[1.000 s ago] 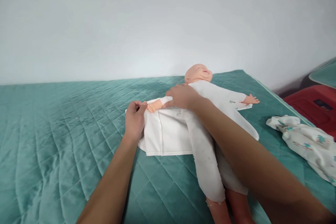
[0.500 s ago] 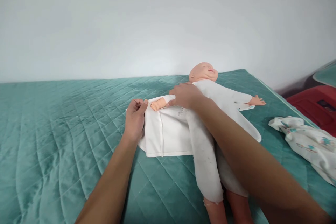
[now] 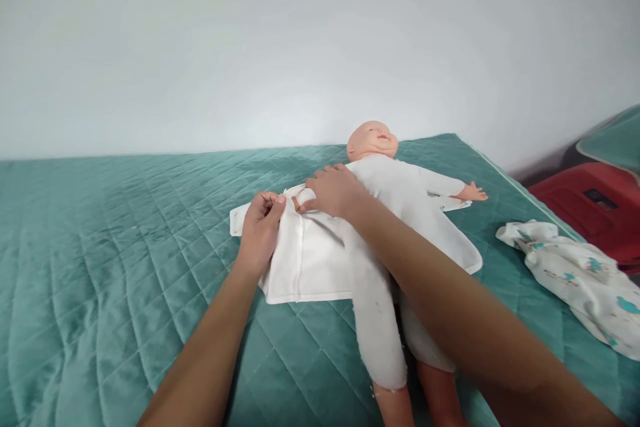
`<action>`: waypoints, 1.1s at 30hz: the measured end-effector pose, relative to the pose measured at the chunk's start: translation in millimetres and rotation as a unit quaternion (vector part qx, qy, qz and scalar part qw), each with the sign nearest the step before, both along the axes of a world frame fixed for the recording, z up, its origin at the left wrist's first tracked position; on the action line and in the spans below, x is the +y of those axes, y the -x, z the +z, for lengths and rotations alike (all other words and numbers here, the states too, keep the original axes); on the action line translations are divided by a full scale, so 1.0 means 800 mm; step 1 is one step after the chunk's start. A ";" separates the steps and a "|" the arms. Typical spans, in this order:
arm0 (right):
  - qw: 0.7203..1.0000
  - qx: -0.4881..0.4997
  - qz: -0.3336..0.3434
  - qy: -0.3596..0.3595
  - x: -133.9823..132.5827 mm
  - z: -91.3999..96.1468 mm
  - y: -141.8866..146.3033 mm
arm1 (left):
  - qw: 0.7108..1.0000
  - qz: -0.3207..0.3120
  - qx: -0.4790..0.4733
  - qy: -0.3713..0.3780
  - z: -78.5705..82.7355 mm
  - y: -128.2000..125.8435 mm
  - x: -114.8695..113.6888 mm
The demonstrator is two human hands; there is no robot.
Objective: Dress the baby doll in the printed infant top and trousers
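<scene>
A baby doll (image 3: 380, 193) with a white cloth body lies on its back, head toward the wall. Under it is spread a white baby shirt (image 3: 325, 260). My left hand (image 3: 261, 227) pinches the shirt's edge near the sleeve opening, left of the doll. Around the doll's arm on that side, close to the wrist, my right hand (image 3: 336, 192) is closed. That arm's small hand is mostly hidden inside the cloth. The doll's other arm (image 3: 463, 188) stretches out to the right over the shirt's other sleeve.
A green quilted mat (image 3: 125, 267) covers the surface, with a white wall (image 3: 280, 47) behind. At the right lies a crumpled printed cloth (image 3: 575, 273). Beyond the mat's right edge stands a red plastic object (image 3: 590, 207), possibly a stool.
The doll's hand has gone from lying on top of the shirt to being mostly inside its cloth. My right hand has shifted left along the arm. A shirt sleeve now shows beyond my left hand.
</scene>
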State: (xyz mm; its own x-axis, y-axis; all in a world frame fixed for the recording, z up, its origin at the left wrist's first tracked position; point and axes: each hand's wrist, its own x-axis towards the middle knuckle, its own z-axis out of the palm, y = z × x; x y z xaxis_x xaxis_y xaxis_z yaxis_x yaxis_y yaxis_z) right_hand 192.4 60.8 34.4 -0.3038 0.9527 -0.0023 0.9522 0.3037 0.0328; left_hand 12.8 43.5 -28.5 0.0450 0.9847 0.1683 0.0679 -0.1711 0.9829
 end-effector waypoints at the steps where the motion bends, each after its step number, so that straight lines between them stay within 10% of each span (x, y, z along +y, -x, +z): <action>1: 1.000 -0.001 0.001 -0.002 0.000 -0.003 0.003 | 1.000 -0.009 0.015 -0.010 -0.001 0.000 0.001; 7: 0.999 0.036 0.003 -0.014 -0.002 0.000 0.001 | 0.980 -0.004 0.177 -0.088 -0.002 0.002 0.003; 11: 0.971 0.227 -0.035 -0.071 -0.021 0.020 -0.049 | 0.955 0.026 0.272 -0.116 -0.007 0.003 0.005; 15: 0.878 0.344 -0.244 -0.228 -0.062 0.013 -0.129 | 0.929 0.051 0.346 -0.123 -0.012 0.001 0.005; 21: 0.829 0.337 -0.404 -0.191 -0.108 -0.035 -0.185 | 0.926 0.043 0.359 -0.105 -0.009 -0.007 -0.003; 26: 0.827 0.348 -0.410 -0.166 -0.107 -0.038 -0.182 | 0.925 0.033 0.368 -0.092 0.000 -0.016 -0.010; 33: 0.737 0.581 -0.335 -0.088 -0.104 -0.047 -0.181 | 0.928 0.022 0.369 -0.056 0.014 -0.037 0.000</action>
State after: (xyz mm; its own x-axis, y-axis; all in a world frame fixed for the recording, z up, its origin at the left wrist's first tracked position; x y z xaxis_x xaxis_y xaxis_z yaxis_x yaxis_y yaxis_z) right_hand 337.4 -22.6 -3.1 0.5350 0.8443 0.0293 0.3026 -0.1591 -0.9397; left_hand 42.3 43.8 -17.5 0.1480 0.9667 0.2088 0.7244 -0.2497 0.6426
